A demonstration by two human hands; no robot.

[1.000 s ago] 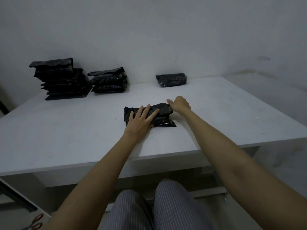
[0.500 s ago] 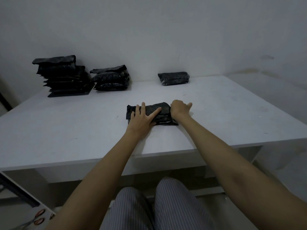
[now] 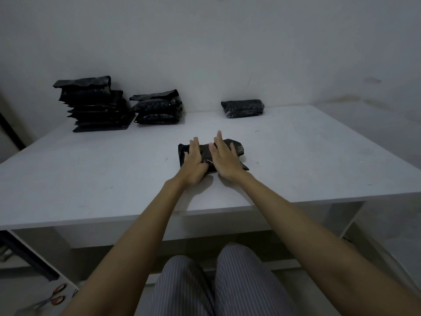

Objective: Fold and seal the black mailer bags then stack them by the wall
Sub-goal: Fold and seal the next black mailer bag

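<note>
Head view, looking down across the white table. Item under work: one black mailer bag lying at the centre of the frame, on the table top, well apart from the wall.

My left hand lies flat on the left part of the bag, fingers straight and pointing toward the wall, palm pressing down. My right hand lies flat on the middle and right part of the same bag, fingers likewise straight and spread. Neither hand curls round anything. The two hands sit just beside each other, thumbs close together over the bag's near edge. The bag's right end shows past my right hand; its left end shows past my left hand.

Against the wall, upper left of the frame: a tall stack of black bags. Just right of it, a shorter stack, close beside the tall one. Further right, upper centre, a single black bag beside the wall, well apart from both stacks.

Lower centre of the frame: my striped trousers below the table edge. Lower left corner: scissors handles, partly cut off by the frame.
</note>
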